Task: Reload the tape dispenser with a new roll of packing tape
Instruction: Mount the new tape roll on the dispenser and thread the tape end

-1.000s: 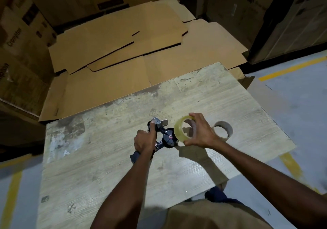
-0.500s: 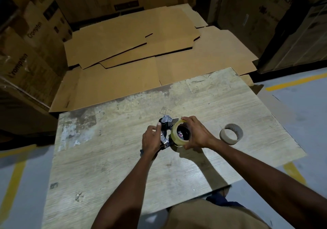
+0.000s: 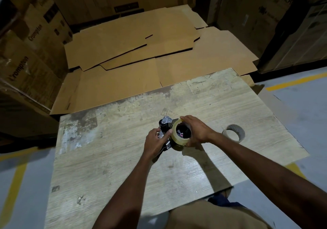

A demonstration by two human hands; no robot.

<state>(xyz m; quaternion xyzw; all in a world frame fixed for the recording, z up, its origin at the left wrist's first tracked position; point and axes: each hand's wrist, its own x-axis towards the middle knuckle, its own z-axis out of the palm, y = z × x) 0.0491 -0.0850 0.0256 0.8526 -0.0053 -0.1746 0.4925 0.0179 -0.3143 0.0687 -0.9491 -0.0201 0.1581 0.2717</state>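
A black and metal tape dispenser rests on the worn wooden table. My left hand grips its handle end, thumb against the roll. A clear yellowish roll of packing tape sits over the dispenser's black hub, with my right hand wrapped around its top and right side. The hub's pink centre shows through the roll's hole. The dispenser's handle is hidden under my left hand.
An empty cardboard tape core stands on the table right of my hands. Flattened cardboard sheets lie beyond the table's far edge. Stacked cartons rise at left and right. Grey floor with yellow lines surrounds the table.
My right hand brought the new roll leftward from beside the dispenser onto its hub, and it sits farther on than half a second ago. The left hand kept its hold.
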